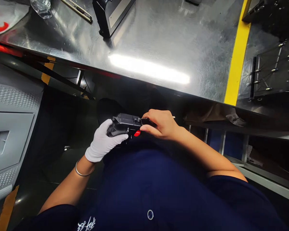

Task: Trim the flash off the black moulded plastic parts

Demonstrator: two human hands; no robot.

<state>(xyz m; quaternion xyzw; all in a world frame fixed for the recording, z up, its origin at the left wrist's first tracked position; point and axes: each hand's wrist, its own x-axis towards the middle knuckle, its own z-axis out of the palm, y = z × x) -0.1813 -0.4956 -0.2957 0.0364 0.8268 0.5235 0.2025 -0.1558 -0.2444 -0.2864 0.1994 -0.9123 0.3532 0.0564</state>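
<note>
A black moulded plastic part (125,123) with a small red piece (137,132) on its underside is held in front of my body, just off the table's near edge. My left hand (104,141), in a white glove, wraps its fingers and thumb around the left end of this part. At the other end, my bare right hand (160,123) is closed on a narrow black section, thumb below and fingers over the top. My right fingers hide some of that section, so its exact shape is unclear.
The metal table (159,41) spans the top, with a yellow strip (237,57) towards the right. Black moulded parts (274,70) lie beyond it. A black housing (113,16), a slim metal tool (79,11) and clear plastic (42,8) rest at the back. A grey plastic unit (12,134) stands left.
</note>
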